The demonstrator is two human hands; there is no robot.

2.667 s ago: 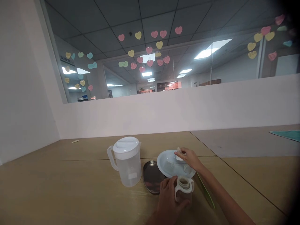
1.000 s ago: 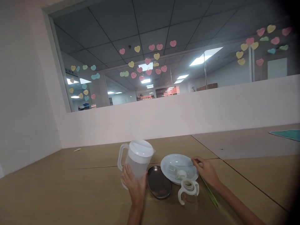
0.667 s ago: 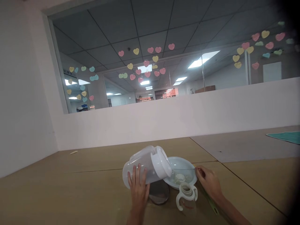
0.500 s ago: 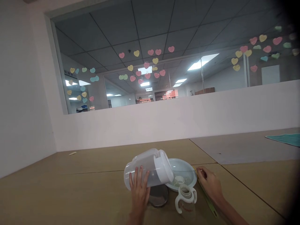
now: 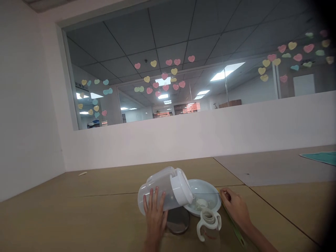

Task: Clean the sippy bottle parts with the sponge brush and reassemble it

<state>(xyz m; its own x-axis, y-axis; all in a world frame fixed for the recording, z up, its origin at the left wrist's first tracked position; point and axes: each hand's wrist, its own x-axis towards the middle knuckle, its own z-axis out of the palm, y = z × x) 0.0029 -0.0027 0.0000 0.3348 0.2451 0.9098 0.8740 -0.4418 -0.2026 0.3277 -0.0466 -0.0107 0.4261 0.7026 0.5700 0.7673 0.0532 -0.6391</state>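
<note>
A translucent plastic pitcher (image 5: 160, 194) with a white lid lies tilted in the air, its lid end over the left rim of a pale blue basin (image 5: 195, 183). My left hand (image 5: 154, 213) supports it from the near side, fingers spread along its body. Inside the basin are a white ring (image 5: 201, 203) and some clear small parts. A baby bottle (image 5: 210, 227) with white handles stands open-topped in front of the basin. At the basin's right edge, my right hand (image 5: 233, 204) has its fingers curled; what they grip is hidden. A green handle (image 5: 237, 232) lies beneath that hand.
A dark round disc (image 5: 178, 220) lies on the table under the pitcher. A teal cloth (image 5: 320, 157) lies at the far right, and a small pale scrap (image 5: 82, 173) at the back left. Behind the table is a white wall (image 5: 157, 140) below a window.
The camera view has shifted slightly. The pitcher's lid end has dipped a little toward the basin; both hands otherwise keep nearly the same places.
</note>
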